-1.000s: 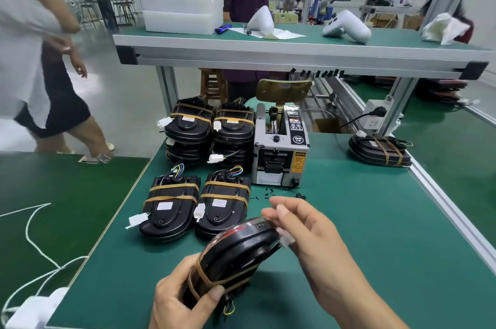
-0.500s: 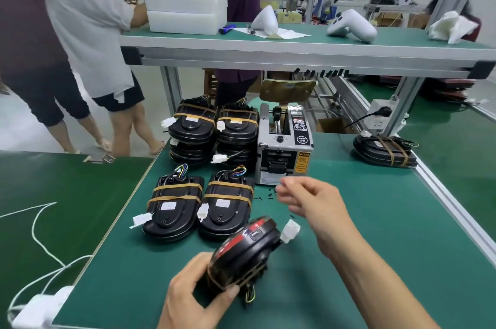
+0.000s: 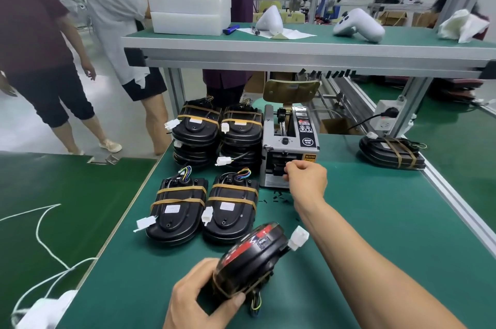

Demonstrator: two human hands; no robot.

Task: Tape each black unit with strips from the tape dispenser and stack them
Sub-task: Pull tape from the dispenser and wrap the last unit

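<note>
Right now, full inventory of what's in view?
black units flat: 2, brown-banded, front left of the table.
stacked units: 2 stacks, black, behind those.
lone unit: 1, black, right edge.
held unit: 1, black and red, tilted.
tape dispenser: 1, grey, centre.
white foam blocks: 2, upper shelf.
bystanders: 3, behind.
left hand: grips held unit.
right hand: fingers curled at dispenser's outlet.
</note>
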